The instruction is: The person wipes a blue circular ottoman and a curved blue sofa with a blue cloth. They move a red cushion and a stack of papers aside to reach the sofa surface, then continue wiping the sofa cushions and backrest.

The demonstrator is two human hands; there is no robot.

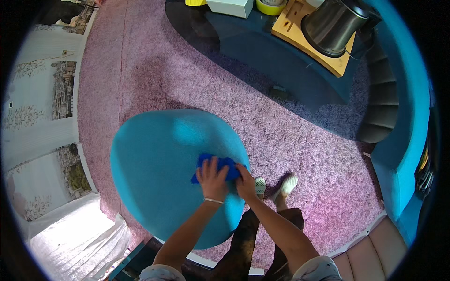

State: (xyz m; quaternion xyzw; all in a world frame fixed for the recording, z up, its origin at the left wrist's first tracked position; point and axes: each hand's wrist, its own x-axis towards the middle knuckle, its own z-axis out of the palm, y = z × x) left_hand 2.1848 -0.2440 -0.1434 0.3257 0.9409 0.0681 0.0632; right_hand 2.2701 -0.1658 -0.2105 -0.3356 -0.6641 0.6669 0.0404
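A blue cloth (pixel 225 168) lies bunched on the top of a rounded turquoise upholstered ottoman (pixel 154 168), near the side by my feet. My left hand (pixel 213 179) presses on it with the fingers spread, and a thin band circles that wrist. At the cloth's right end, near the ottoman's edge, my right hand (pixel 245 182) grips the fabric between bent fingers and thumb. The palm sides of both hands are hidden, and the left hand is slightly blurred.
Pink carpet (pixel 281 140) surrounds the ottoman. A dark glass table (pixel 267 63) holds a metal kettle (pixel 334 26) on a wooden board (pixel 337 68), a white box (pixel 230 7) and yellow tape (pixel 270 7). A turquoise sofa (pixel 390 168) curves along the right; a sheer curtain (pixel 105 242) hangs lower left.
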